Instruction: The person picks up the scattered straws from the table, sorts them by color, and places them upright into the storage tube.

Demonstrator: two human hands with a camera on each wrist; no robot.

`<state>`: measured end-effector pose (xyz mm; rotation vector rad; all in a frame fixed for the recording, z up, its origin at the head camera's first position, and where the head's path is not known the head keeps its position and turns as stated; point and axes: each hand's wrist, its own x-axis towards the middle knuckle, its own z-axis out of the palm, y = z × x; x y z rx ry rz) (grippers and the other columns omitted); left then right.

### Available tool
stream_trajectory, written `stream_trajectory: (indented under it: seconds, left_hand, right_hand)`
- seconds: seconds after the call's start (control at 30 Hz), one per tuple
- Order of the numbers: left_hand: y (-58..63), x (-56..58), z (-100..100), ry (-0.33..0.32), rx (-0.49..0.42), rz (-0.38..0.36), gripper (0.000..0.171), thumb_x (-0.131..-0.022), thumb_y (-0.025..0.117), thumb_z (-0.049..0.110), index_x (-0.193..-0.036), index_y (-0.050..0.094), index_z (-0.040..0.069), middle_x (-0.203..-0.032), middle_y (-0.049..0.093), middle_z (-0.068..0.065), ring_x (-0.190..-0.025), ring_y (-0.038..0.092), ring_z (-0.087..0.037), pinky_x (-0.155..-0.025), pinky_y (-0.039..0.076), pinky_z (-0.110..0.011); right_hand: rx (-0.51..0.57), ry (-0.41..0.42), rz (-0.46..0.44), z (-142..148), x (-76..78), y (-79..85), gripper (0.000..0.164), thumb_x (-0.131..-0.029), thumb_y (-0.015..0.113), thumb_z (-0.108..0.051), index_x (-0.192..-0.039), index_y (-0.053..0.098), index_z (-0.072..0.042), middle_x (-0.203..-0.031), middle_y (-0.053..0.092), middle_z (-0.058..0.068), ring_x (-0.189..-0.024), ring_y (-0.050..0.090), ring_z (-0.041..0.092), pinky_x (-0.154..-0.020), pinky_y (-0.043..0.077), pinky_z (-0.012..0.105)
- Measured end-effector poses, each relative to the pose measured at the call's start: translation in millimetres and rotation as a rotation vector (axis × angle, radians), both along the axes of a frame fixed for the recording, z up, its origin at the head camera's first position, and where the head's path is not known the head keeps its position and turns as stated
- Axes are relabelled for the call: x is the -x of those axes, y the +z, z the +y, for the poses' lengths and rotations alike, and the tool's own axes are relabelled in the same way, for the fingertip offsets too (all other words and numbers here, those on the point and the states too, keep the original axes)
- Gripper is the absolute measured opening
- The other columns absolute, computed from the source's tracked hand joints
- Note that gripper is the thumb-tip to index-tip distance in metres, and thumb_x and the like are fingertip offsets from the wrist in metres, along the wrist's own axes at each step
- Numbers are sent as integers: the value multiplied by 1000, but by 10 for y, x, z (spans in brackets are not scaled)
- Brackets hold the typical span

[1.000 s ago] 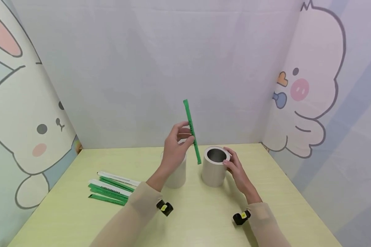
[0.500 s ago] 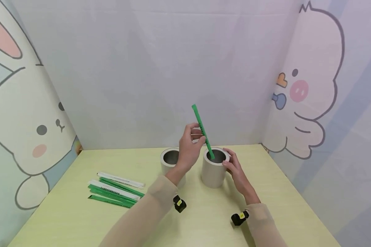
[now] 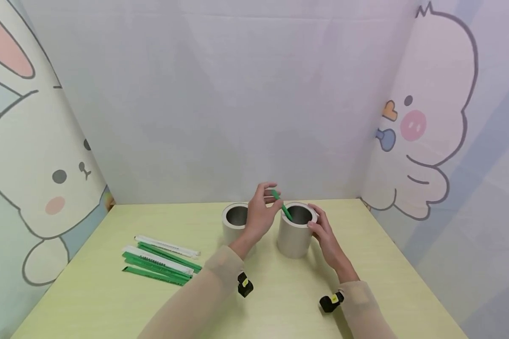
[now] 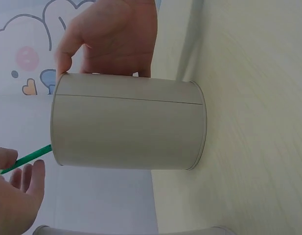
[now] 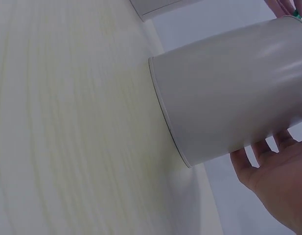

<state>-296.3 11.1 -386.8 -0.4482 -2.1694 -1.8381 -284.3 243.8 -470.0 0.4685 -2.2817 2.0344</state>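
My left hand (image 3: 260, 214) pinches a slim green printed stick packet (image 3: 286, 212) between thumb and fingers. The packet's lower part is inside the right-hand grey-white cylindrical cup (image 3: 294, 242), leaning on its near-left rim. In the left wrist view, the packet (image 4: 33, 156) enters the cup's mouth at a slant. My right hand (image 3: 327, 235) grips that cup from the right, thumb near the rim and fingers round the far side. A second similar cup (image 3: 231, 230) stands to the left, partly behind my left hand, with its dark inside showing.
Several green packets (image 3: 161, 268) and white packets (image 3: 167, 246) lie in a loose pile on the left of the pale yellow table (image 3: 271, 301). A plain pale curtain (image 3: 220, 108) rises behind, and printed cartoon side panels flank the table.
The left hand has carried the green packet right to the cup's mouth and then lowered it, so most of the packet now sits inside. The right hand keeps its hold on the cup.
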Motion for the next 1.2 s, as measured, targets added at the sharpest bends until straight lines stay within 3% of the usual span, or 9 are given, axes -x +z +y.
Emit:
stream_trajectory:
  seconds: [0.17,0.3,0.43,0.6,0.7,0.87,1.07,1.2]
  left_hand:
    - [104,-10,-158,-17,14,12,52,-99,76,13,-146,55,15,-134,69,-6,-121,70,-22,-99,60,-39]
    - [210,-55,-436,-36,47,59,52,-97,78,11,-144,58,17,-136,67,-4,-122,70,-24,-98,61,-37]
    - [275,-141,-872,-103,155,137,55,-95,79,5,-145,59,15,-140,64,-5,-122,69,-27,-97,61,-33]
    - [273,-314,-1542,-184,383,245,56,-93,81,2,-144,59,9,-139,64,-9,-120,69,-31,-94,63,-36]
    - [212,-431,-1916,-211,529,266,56,-91,83,3,-142,61,12,-138,65,-5,-118,70,-27,-94,63,-37]
    - [9,-612,-2419,-274,700,219,51,-92,83,7,-138,64,19,-133,67,2,-114,70,-17,-92,63,-35]
    - [-215,-806,-2802,-343,815,166,44,-93,83,10,-133,66,19,-126,68,6,-108,69,-11,-86,63,-32]
    - [-339,-867,-2986,-373,865,144,47,-90,84,7,-132,67,20,-123,69,4,-108,69,-15,-85,62,-35]
  right_hand:
    - [7,6,14,12,3,-7,55,-114,40,-26,-166,23,-19,-152,43,18,-133,46,21,-111,39,36]
    - [14,6,21,9,3,-19,55,-114,41,-25,-166,24,-19,-151,44,18,-132,46,20,-111,39,38]
    - [13,5,19,3,3,-23,55,-114,41,-25,-166,25,-19,-152,43,18,-133,46,20,-111,39,38]
    - [12,10,19,-6,3,-12,55,-114,40,-26,-166,24,-20,-153,43,18,-134,45,21,-114,35,44]
    - [20,7,18,-6,3,-10,55,-114,40,-26,-166,24,-20,-154,42,17,-135,44,21,-115,34,47]
    - [28,12,16,-4,5,-12,55,-114,40,-24,-166,24,-19,-157,41,17,-136,43,22,-115,33,48]
    - [20,15,18,5,9,-17,56,-113,40,-25,-166,23,-20,-161,39,14,-140,41,21,-116,31,49]
    - [24,20,18,1,10,-15,56,-113,40,-25,-166,23,-20,-163,37,13,-141,40,21,-118,30,52]
